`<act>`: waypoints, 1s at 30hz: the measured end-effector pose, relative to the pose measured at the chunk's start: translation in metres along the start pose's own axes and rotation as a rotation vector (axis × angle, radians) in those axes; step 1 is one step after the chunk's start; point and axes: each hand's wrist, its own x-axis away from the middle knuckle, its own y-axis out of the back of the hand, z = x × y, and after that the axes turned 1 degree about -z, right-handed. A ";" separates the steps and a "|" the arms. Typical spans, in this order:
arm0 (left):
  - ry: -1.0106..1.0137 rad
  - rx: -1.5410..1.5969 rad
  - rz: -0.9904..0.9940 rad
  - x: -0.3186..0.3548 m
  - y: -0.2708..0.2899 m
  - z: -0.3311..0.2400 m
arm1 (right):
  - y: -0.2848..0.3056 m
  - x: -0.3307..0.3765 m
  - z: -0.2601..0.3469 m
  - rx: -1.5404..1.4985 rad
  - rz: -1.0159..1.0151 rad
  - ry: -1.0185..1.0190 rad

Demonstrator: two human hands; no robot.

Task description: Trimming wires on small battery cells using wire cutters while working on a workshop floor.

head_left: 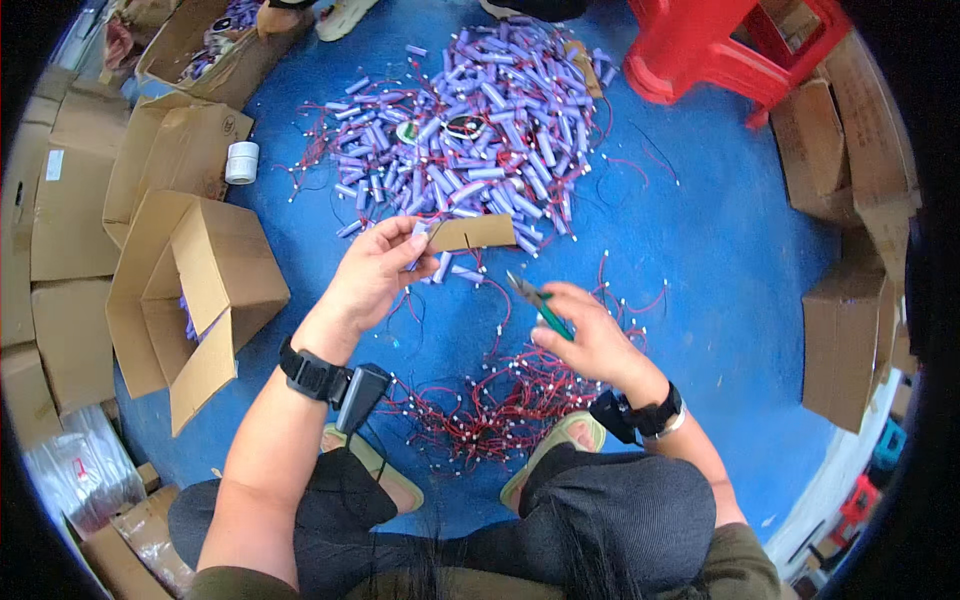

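Worn on the head, looking steeply down and forward from close above the lap onto the blue floor (720, 250); wide fisheye, edges bent, corners dark.

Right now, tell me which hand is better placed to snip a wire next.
Probably the right hand: it holds the green-handled cutters. The left hand is occupied holding a brown-wrapped battery pack.

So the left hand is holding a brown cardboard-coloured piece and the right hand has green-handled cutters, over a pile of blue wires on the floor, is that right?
Not quite: the wires under the hands are red, not blue; the floor is what is blue. The head view shows it. The rest holds: the left hand holds the brown piece, and the right hand holds the green-handled cutters.
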 end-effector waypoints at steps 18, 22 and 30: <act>-0.176 -0.223 0.176 0.024 -0.028 0.011 | -0.008 -0.017 0.034 0.403 -0.176 0.178; -0.212 -0.307 0.182 0.025 -0.036 0.004 | 0.000 -0.016 0.039 0.417 -0.217 0.204; -0.264 -0.595 0.163 0.024 -0.048 -0.005 | 0.013 -0.006 0.042 0.568 -0.131 0.160</act>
